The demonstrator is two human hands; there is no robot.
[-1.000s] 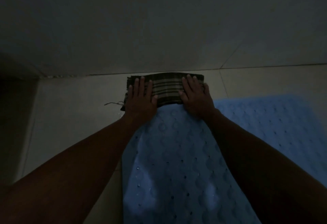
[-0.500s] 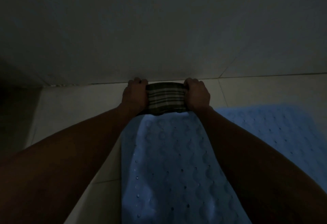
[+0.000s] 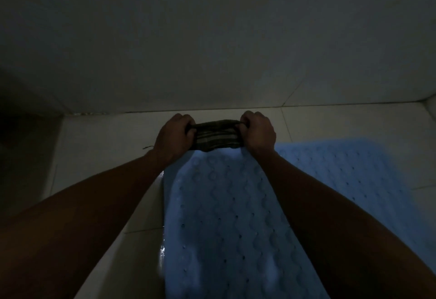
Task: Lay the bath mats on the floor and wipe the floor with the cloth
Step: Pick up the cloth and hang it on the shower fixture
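2 fists, your left hand (image 3: 174, 134) and right hand (image 3: 257, 132), clench the ends of a plaid cloth (image 3: 215, 135) at frame centre, above a blue bath mat (image 3: 224, 216).

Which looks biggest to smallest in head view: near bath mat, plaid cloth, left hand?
1. near bath mat, largest by far, though closest to the camera.
2. plaid cloth and left hand look about alike; the hands hide the cloth's bunched ends, so no ranking.
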